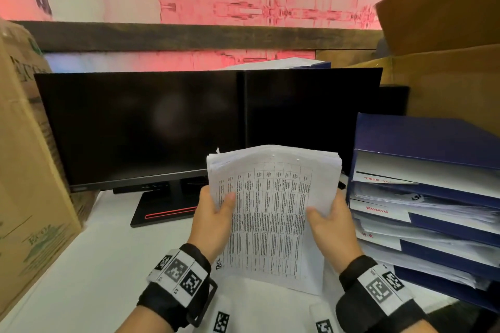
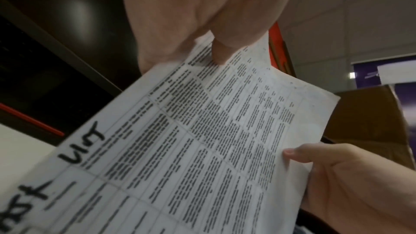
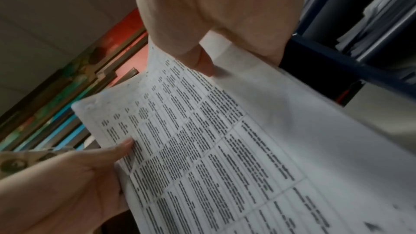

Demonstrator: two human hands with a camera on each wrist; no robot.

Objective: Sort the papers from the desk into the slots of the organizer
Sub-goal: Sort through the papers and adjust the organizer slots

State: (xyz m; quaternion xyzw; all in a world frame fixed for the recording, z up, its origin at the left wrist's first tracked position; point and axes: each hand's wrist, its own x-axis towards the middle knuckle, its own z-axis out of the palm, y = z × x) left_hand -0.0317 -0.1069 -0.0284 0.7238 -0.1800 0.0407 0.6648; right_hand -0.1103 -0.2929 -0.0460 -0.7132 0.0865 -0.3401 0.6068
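Sorting was mid-step: both hands, left hand and right hand, pinched a sheaf of printed papers upright above the surface, next needing a matching slot in the blue organizer alongside.

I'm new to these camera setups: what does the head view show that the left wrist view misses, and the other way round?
Only the head view shows the blue organizer with red-lettered labels, both monitors and the wrist bands. Only the left wrist view shows the handwriting on the sheet's margin large, and the ceiling. Both show the left hand and right hand gripping the stack of papers.
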